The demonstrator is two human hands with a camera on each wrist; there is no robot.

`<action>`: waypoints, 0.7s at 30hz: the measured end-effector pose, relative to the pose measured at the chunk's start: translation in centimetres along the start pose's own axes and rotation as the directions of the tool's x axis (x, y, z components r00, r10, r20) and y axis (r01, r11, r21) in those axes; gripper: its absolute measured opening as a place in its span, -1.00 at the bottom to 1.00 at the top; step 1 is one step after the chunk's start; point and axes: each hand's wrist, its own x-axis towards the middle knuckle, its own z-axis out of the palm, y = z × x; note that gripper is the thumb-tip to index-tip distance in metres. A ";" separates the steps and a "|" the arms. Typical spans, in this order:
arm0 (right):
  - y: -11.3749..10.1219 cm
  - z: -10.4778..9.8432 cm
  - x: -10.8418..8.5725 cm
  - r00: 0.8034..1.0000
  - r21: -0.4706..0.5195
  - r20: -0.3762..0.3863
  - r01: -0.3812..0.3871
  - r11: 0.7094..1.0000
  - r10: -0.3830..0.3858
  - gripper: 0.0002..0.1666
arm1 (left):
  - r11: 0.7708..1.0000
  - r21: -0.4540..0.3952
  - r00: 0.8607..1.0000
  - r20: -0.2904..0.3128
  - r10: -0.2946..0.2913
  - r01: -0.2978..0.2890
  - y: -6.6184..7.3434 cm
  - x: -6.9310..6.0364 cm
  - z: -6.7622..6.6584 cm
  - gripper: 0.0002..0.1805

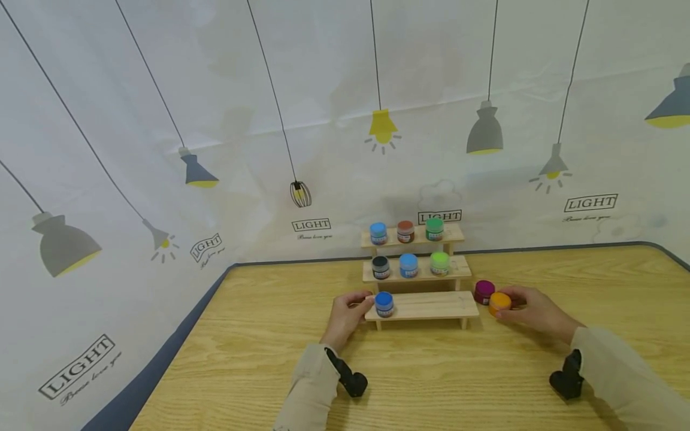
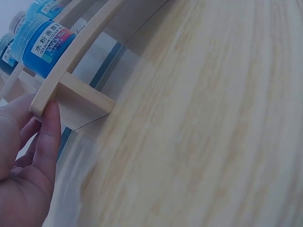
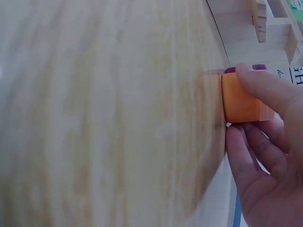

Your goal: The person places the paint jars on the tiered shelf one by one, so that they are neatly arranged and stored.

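Observation:
A three-tier wooden stand (image 1: 426, 306) stands on the table. My left hand (image 1: 344, 316) pinches the left end of its lowest step, thumb and fingers round the board edge in the left wrist view. A dark blue gouache paint jar (image 1: 384, 304) sits on that step, near the hand. To the right of the stand, my right hand (image 1: 541, 314) holds an orange paint jar (image 3: 240, 99) between thumb and fingers, down at the table surface. Right behind it is a purple paint jar (image 1: 484, 291), mostly hidden in the right wrist view.
On the middle step stand a black jar (image 1: 380, 267), a light blue jar (image 1: 408, 266) and a lime green jar (image 1: 439, 263). The top step bears a blue jar (image 1: 378, 233), a brown jar (image 1: 405, 231) and a green jar (image 1: 434, 229). A lamp-printed wall covering (image 1: 334, 167) rises behind the wooden table (image 1: 259, 335).

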 end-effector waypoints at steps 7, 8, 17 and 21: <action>0.2 0.1 0.1 1.000 0.012 0.010 -0.008 1.000 0.008 -0.45 | 1.000 0.006 1.000 -0.007 -0.004 0.004 0.0 0.0 0.0 -0.71; 0.2 0.1 0.1 1.000 0.012 0.012 -0.009 1.000 0.008 -0.45 | 1.000 0.007 1.000 -0.006 -0.003 0.003 0.0 0.0 0.0 -0.71; 0.1 0.1 0.0 1.000 -0.001 0.017 -0.004 1.000 0.004 -0.49 | 1.000 0.005 1.000 -0.005 0.008 -0.008 -0.2 0.0 0.0 -0.71; 0.0 0.1 -0.1 1.000 0.000 0.006 -0.002 1.000 0.002 -0.50 | 1.000 0.004 1.000 -0.002 0.017 -0.017 -0.2 0.1 0.0 -0.71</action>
